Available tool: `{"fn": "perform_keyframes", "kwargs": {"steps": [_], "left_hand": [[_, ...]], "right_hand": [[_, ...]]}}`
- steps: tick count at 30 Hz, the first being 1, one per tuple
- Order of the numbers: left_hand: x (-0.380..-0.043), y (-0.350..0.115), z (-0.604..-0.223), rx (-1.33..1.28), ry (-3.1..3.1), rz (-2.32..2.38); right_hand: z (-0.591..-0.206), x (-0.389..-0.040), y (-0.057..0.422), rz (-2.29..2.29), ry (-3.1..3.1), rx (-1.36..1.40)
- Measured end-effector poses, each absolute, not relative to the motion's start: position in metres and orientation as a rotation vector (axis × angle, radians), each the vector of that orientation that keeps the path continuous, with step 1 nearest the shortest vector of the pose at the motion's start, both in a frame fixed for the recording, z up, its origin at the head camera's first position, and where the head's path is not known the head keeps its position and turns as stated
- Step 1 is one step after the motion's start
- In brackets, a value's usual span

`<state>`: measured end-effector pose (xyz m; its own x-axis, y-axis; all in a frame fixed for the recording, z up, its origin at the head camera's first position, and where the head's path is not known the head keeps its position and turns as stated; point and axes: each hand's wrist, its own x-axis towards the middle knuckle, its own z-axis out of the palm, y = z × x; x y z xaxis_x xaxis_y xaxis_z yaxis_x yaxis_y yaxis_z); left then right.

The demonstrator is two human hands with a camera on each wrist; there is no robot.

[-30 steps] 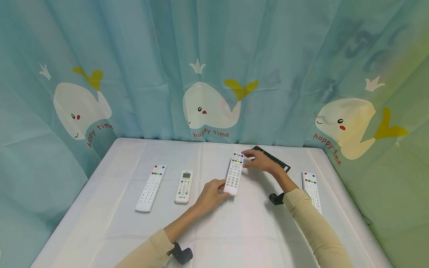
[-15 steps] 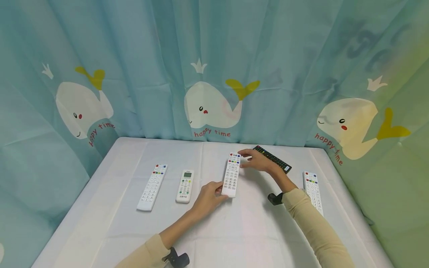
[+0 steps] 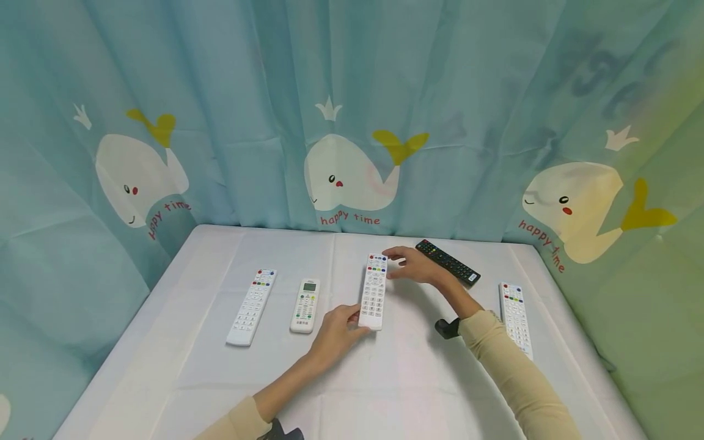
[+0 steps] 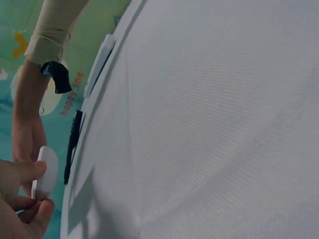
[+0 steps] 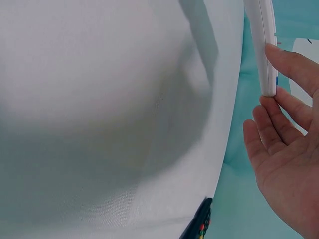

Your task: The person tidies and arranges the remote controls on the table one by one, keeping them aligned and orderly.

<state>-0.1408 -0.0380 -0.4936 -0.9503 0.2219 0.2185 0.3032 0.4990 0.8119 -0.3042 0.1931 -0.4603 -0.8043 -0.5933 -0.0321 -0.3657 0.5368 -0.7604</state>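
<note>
A long white remote control (image 3: 373,292) is held over the white tablecloth, buttons facing up in the head view. My left hand (image 3: 334,333) pinches its lower end, thumb on the near edge. At the upper end, my right hand (image 3: 412,266) has its thumb on the side and index finger at the tip, as the right wrist view shows on the white remote control (image 5: 264,55). The other right fingers are loosely bent below it. From the left wrist, the remote's rounded end (image 4: 49,172) shows between my left thumb and fingers.
To the left lie another long white remote (image 3: 252,307) and a shorter one with a small screen (image 3: 304,307). A black remote (image 3: 448,263) lies behind my right wrist. My right sleeve partly covers a white remote (image 3: 515,318). A whale-print curtain (image 3: 264,122) hangs behind.
Both hands have moved slightly left and toward me in the head view, carrying the white remote control between them. More of the black remote now shows.
</note>
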Motion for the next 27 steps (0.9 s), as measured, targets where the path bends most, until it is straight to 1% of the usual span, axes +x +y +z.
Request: {"fn": "perform_keyframes", "kwargs": {"steps": [10, 17, 27], "left_hand": [[-0.130, -0.045, -0.497, -0.421, -2.649, -1.408], [-0.123, -0.049, -0.499, -0.400, -2.642, -1.398], [-0.120, -0.055, -0.502, -0.393, -2.653, -1.352]], "right_hand": [[-0.460, -0.297, 0.180, -1.144, 2.438, -0.842], [-0.464, -0.298, 0.172, -1.152, 2.411, -0.873], [-0.470, -0.296, 0.162, -1.128, 2.394, -0.827]]}}
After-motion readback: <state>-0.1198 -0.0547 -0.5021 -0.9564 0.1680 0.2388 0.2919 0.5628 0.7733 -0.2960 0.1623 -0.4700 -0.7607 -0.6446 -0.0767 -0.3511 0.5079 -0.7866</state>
